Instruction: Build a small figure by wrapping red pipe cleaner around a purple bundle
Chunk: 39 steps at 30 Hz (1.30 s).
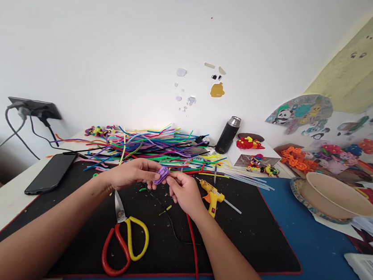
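A small bundle of purple pipe cleaner (161,176) is held up over the black mat, between both hands. My left hand (134,172) pinches it from the left with thumb and fingers. From the right, the fingertips of my right hand (183,191) grip its edge. Below my left wrist lie scissors (126,221) with one red and one yellow handle. A yellow glue gun (212,196) with a glue stick in it rests beside my right hand. One red pipe cleaner (193,246) lies partly under my right forearm.
A heap of colourful pipe cleaners (152,145) runs along the wall. Behind the mat (243,236) stand a black flask (228,135) and a white box (255,156) with pipe-cleaner figures. A phone (51,173) lies left, a beige bowl (338,197) right.
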Motion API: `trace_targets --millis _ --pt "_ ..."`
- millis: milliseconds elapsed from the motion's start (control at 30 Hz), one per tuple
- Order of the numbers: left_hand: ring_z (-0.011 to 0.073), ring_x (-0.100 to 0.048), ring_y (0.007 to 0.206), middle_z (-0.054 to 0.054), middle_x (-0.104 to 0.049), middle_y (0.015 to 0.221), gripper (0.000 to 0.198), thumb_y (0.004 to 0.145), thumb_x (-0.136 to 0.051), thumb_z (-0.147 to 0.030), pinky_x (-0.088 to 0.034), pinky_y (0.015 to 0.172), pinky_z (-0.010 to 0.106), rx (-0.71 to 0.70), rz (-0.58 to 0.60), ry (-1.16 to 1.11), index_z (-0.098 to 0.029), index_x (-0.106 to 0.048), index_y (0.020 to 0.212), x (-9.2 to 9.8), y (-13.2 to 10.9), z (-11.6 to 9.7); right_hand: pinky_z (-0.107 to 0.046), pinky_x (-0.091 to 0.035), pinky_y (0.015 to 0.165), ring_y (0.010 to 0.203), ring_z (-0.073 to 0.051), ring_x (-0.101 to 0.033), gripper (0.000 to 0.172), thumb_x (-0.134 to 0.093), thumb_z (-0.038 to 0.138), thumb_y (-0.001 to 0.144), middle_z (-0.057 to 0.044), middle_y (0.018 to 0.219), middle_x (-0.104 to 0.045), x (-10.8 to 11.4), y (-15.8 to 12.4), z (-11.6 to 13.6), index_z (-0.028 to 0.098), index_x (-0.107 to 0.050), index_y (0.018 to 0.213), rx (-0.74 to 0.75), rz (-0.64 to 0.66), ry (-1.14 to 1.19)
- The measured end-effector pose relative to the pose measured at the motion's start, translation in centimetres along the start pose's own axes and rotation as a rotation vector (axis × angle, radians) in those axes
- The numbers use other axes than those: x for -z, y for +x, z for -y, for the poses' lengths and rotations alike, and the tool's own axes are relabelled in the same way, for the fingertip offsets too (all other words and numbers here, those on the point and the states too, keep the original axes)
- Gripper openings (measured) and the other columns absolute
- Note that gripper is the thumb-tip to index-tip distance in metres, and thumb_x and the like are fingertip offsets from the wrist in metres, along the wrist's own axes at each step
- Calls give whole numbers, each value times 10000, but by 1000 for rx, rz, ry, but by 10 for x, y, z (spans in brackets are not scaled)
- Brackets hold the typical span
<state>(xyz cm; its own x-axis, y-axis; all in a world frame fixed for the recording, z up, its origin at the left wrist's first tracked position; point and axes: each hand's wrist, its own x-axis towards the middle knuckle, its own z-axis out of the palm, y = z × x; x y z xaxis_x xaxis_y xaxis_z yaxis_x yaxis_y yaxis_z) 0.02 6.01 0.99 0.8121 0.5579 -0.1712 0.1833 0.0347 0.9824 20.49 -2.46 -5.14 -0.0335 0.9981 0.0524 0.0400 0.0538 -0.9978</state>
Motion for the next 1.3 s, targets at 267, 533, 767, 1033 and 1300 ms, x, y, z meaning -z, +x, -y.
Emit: trace_targets --millis 267,533,767,1033,1300 --pt "179 -656 719 71 -744 890 384 840 -824 -437 -532 694 290 -45 -156 16 -168 -746 1103 18 -3 0 -222 -310 397 367 -87 -466 353 -653 530 928 65 557 -570 2 0 2 180 -696 941 -31 -21 87" --pt "198 -618 756 15 -708 834 245 806 -743 -372 -455 675 269 18 -82 614 -199 -753 979 1 5 16 -201 -279 364 413 -100 -566 376 -724 548 862 37 609 -610 4 1 7 176 -703 904 -52 -57 231" --pt "286 -655 925 83 -748 986 253 758 -788 -366 -499 823 337 -105 -5 730 -216 -810 961 -25 12 27 -195 -300 378 462 -100 -582 329 -761 497 843 23 633 -616 3 1 7 171 -724 874 -52 -45 335" --pt "290 -699 1022 85 -804 1044 448 854 -772 -593 -522 959 391 -147 -278 178 -197 -810 1061 -18 9 4 -196 -263 364 414 -92 -561 352 -745 518 854 33 601 -627 -1 -1 6 172 -721 915 -82 -3 342" --pt "216 -672 806 49 -781 821 397 682 -932 -550 -521 833 348 -159 -360 -113 -191 -813 802 -35 17 14 -194 -269 354 391 -95 -558 362 -726 531 878 31 590 -641 -5 -4 4 173 -703 925 -71 -3 337"
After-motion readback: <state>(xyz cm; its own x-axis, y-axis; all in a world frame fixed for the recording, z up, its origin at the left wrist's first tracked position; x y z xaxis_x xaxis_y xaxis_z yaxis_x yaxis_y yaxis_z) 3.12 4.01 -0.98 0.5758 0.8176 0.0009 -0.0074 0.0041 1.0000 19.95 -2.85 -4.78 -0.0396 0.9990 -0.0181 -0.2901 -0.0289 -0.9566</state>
